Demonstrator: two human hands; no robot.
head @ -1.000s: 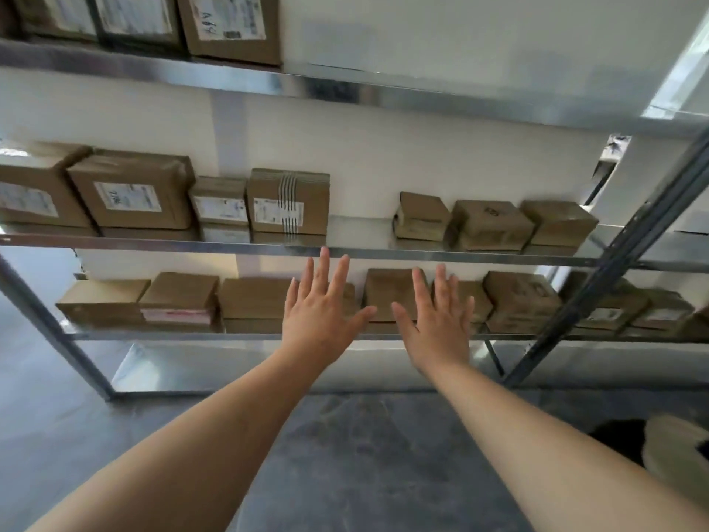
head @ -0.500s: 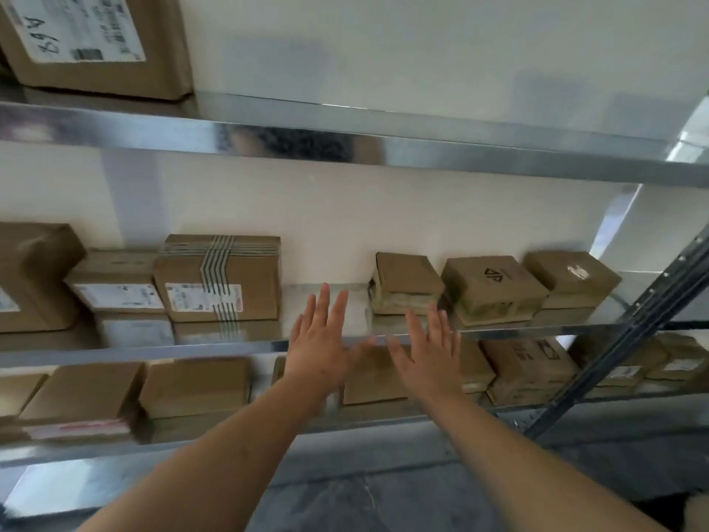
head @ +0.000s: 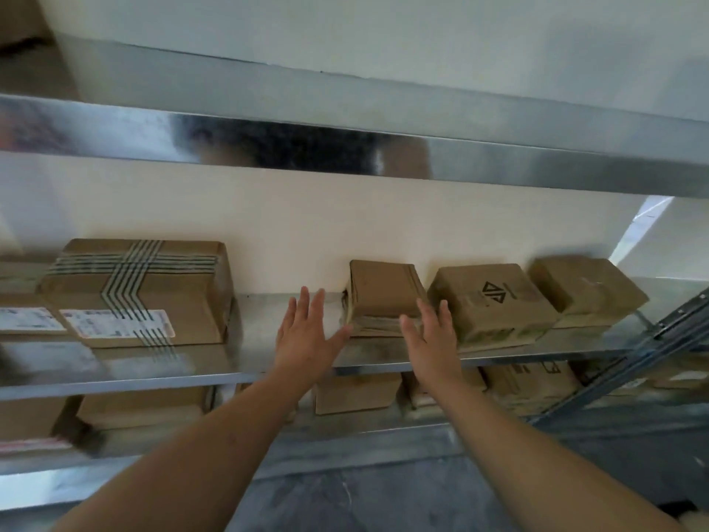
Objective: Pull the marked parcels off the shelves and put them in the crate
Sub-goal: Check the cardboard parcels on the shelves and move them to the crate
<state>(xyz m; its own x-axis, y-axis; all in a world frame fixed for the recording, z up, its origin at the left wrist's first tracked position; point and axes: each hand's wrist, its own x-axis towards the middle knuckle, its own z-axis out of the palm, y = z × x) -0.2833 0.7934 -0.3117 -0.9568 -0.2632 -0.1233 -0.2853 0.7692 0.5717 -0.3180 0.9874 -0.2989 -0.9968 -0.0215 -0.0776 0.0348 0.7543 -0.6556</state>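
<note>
parcel (head: 383, 297) | middle shelf (head: 261, 320) | left hand (head: 307, 335), right hand (head: 431, 337) flanking

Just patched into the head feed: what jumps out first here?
Two open hands, left hand and right hand, reach at a small brown box on the middle shelf. Left of them sits a bigger box with striped tape; right of the small one, a box with a black logo.

left hand (head: 305, 335) flat, fingers straight | right hand (head: 433, 337) flat, fingers straight
</note>
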